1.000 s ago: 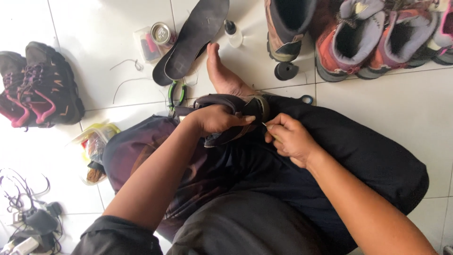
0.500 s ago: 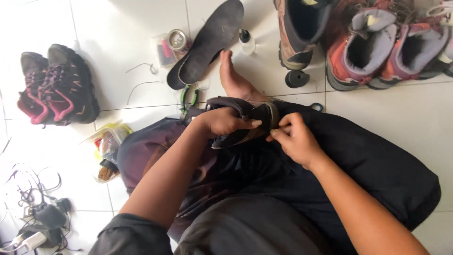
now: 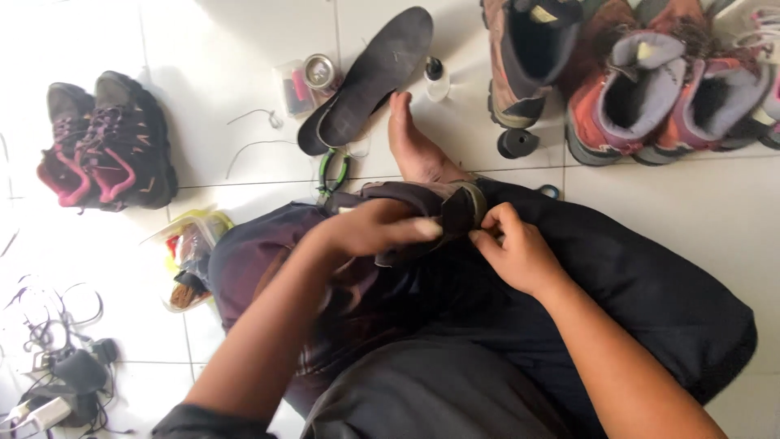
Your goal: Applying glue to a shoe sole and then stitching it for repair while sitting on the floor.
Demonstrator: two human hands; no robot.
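Observation:
My left hand grips a dark shoe part with a grey-green rim and holds it over my lap. The fingertips of my right hand pinch that part's right edge; what lies between them is too small to tell. Both hands rest above my dark trousers. My bare foot reaches out just beyond the shoe part onto the white tiled floor.
A black insole, a small bottle and a clear box with a can lie ahead. Several boots stand at top right, black-and-pink shoes at left. A green-handled tool, a plastic bag and cables lie nearby.
The view has shifted a little. Both hands stay on the dark shoe part, the right fingers still pinching its edge.

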